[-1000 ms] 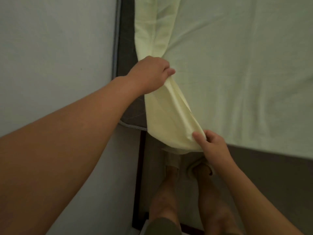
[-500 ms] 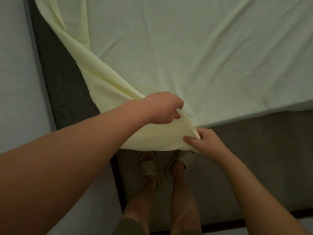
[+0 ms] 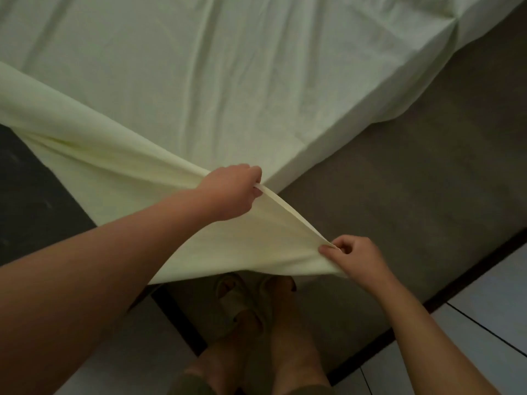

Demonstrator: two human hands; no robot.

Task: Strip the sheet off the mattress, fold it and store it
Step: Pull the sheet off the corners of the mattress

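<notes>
Left hand (image 3: 232, 192): fist gripping sheet (image 3: 199, 89) hem.
Right hand (image 3: 352, 259): pinching corner.
Change: corner pulled farther off mattress (image 3: 413, 172); hem now taut between hands.
Meaning: stripping under way.

The sheet (image 3: 199, 89) lies spread over the mattress (image 3: 288, 178), filling the upper part of the view, with its near corner lifted off and stretched toward the person. The left hand (image 3: 231, 192) grips the sheet's edge just before the mattress corner, and the right hand (image 3: 353, 258) pinches that edge nearer and further right. Below the lifted corner the feet (image 3: 256, 303) stand on the floor (image 3: 484, 303).
</notes>
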